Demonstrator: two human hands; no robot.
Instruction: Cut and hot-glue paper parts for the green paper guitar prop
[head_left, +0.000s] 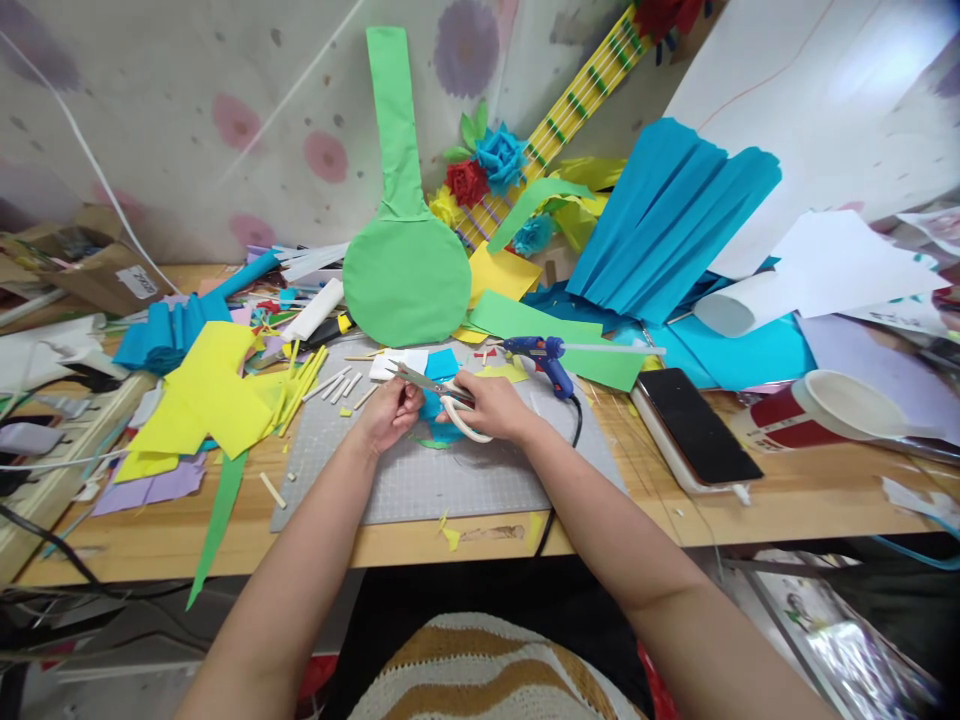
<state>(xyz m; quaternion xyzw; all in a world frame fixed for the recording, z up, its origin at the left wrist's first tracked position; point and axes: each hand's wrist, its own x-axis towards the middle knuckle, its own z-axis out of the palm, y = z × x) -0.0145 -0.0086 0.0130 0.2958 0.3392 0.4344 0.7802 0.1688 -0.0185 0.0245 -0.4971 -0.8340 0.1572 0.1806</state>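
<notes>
My right hand (pixel 496 404) grips a pair of scissors (pixel 466 418) with white handles, their blades parted and pointing left. The blade tips reach over my left hand (pixel 391 412). That hand is closed in a pinch, and whatever it holds is too small or too hidden to make out. Between and below the hands lies blue paper (pixel 444 432) on the grey cutting mat (pixel 495 490). Short white sticks (pixel 343 386) are scattered left of my left hand. Behind the hands stands a round green paper-covered shape (pixel 405 280) with a long neck.
A blue glue gun (pixel 541 360) lies right of the hands, its cord running to the table edge. A phone (pixel 699 425) and a paper cup (pixel 817 412) are farther right. Yellow paper (pixel 199 395) is piled left. A yellow paper guitar (pixel 577 100) leans at the back.
</notes>
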